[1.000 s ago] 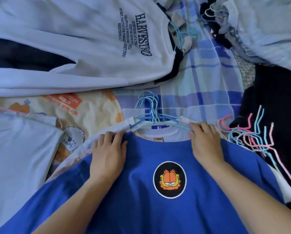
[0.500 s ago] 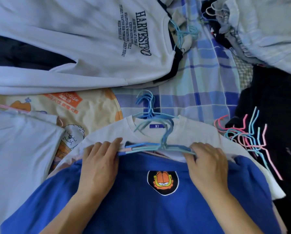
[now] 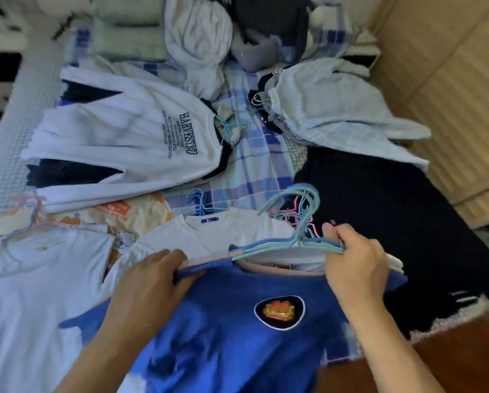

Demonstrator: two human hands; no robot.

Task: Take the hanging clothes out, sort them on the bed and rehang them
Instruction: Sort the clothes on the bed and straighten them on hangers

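Across the plaid bed (image 3: 254, 165) sorted piles lie from nine to two o'clock; my left hand (image 3: 149, 282) grips the blue Garfield T-shirt (image 3: 223, 336), my right hand (image 3: 354, 259) its stacked hangers (image 3: 288, 245), so I judge rehanging hasn't begun.

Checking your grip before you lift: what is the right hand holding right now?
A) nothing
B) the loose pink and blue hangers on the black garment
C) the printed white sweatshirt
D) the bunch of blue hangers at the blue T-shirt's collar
D: the right hand has its fingers curled round the right end of the blue hangers that sit at the collar of the blue T-shirt.
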